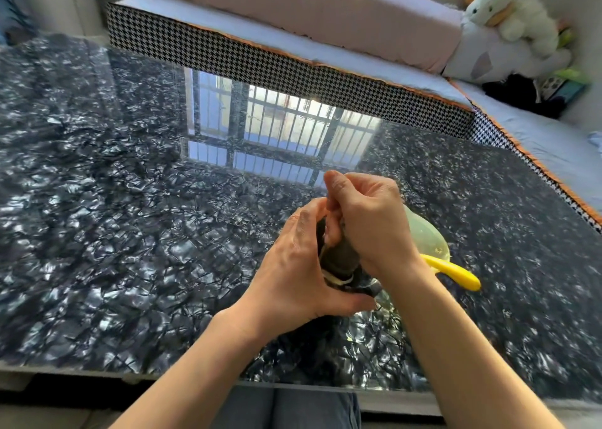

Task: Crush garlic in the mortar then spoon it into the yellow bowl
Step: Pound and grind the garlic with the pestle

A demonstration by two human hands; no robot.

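Crushing garlic, mortar steadied on the table.
Left hand (pixel 293 262) cups the mortar (pixel 350 280) so it stays put; right hand (pixel 365 220) grips the pestle (pixel 340 252) above it. Yellow bowl (pixel 426 233) waits just behind.

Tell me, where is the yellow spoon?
The yellow spoon is on the right of the head view, resting in the yellow bowl just past the right hand, its handle sticking out over the dark table.

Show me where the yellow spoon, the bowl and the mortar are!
yellow spoon (pixel 456 270): head view, on its handle.
bowl (pixel 426 233): head view, on its inner wall.
mortar (pixel 342 256): head view, on its dark side.
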